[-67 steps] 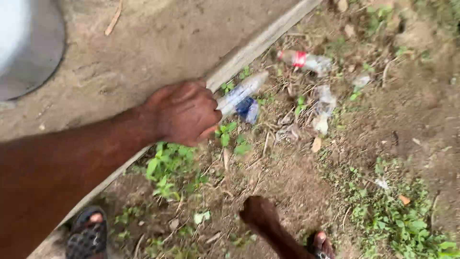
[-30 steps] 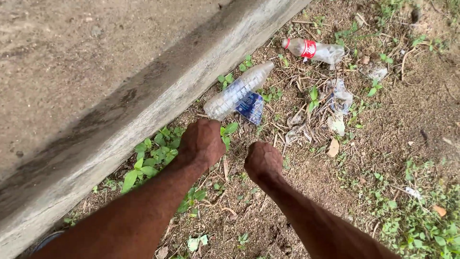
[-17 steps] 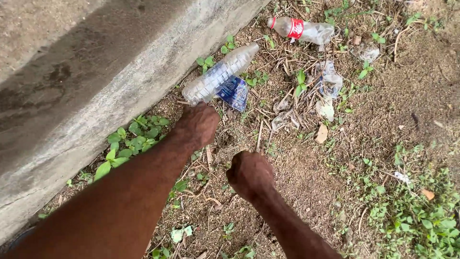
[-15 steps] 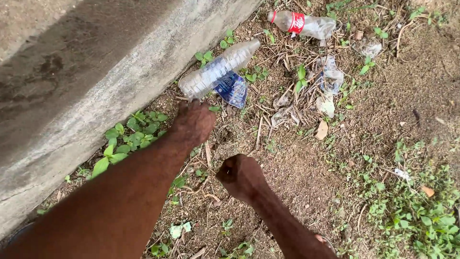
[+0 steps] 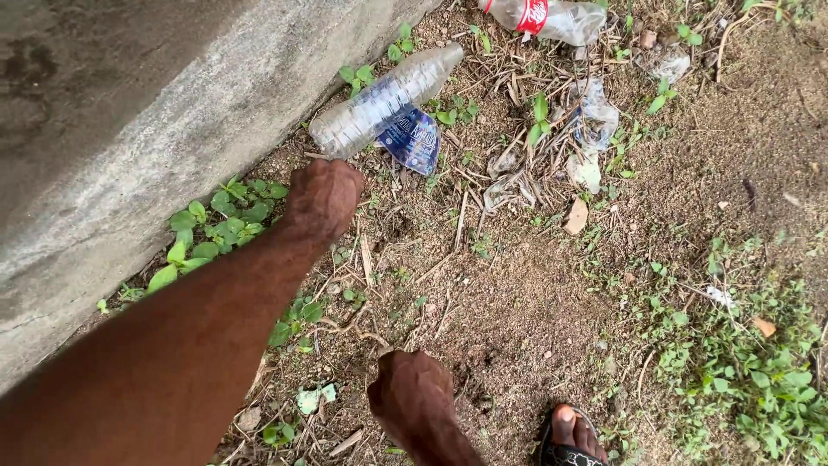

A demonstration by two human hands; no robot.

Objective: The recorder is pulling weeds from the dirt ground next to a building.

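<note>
The clear plastic bottle (image 5: 385,101) is lying on its side in the dirt, tucked right against the foot of the concrete curb (image 5: 172,129), with a torn blue label (image 5: 412,138) hanging off its lower side. The left hand (image 5: 323,197) is just short of its near end, knuckles up and fingers curled under, so I can't tell how wide they are or whether they've touched it yet. The right hand (image 5: 412,404) hangs low in a loose fist, holding nothing that I can see.

My guess on handling: looks empty, so very light, thin walls that'll crumple if squeezed, maybe a bit gritty or damp. The ribbed middle looks like the best place to grab, since the curb blocks the far side.

Around it: a 2nd bottle with a red label (image 5: 545,17) further up, crumpled clear wrappers (image 5: 595,116), dry twigs and little green weeds (image 5: 226,211). Twigs lie near the bottle's lower side, nothing heavy. A sandalled foot (image 5: 573,438) shows at the bottom edge.
</note>
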